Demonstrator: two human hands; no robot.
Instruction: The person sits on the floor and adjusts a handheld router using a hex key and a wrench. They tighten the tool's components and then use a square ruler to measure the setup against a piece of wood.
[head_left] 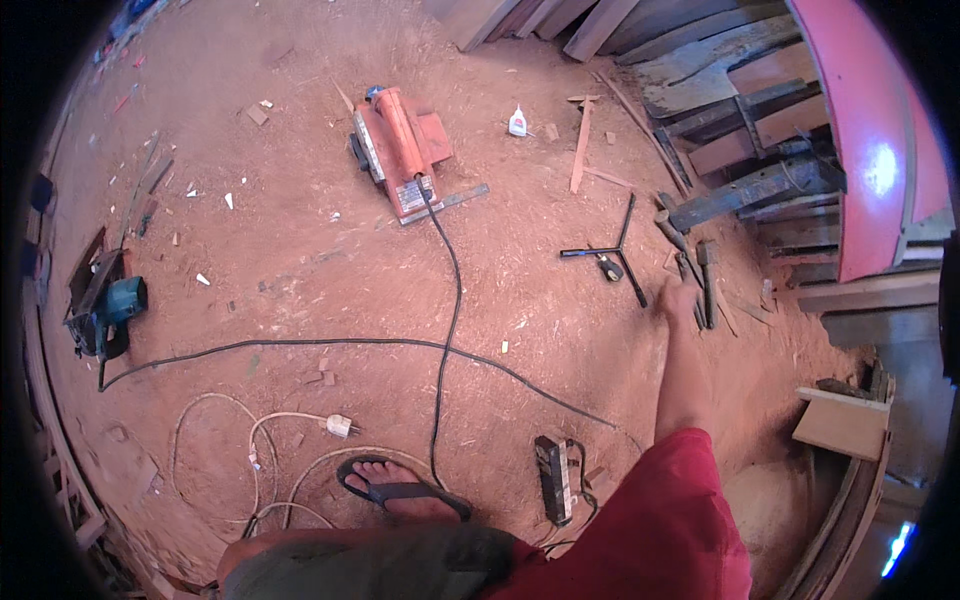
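Note:
My right hand (678,297), its arm in a red sleeve, reaches down to the ground at the right. Its fingers are small and partly hidden, so I cannot make out whether they close on anything. Right by the fingers lies a slim dark hand tool (692,272) of unclear kind. Just beyond it is a hammer-like tool (708,285) with a long handle. Left of the hand lie a black three-armed wrench (622,250) and a small dark rounded object (610,268). My left hand is out of view.
An orange power tool (395,150) stands on the dusty ground, its black cord (457,290) running toward my sandalled foot (395,487). A teal power tool (122,300) is at far left. A white plug (340,426), power strip (553,480), glue bottle (517,123) and stacked boards (780,130) surround me.

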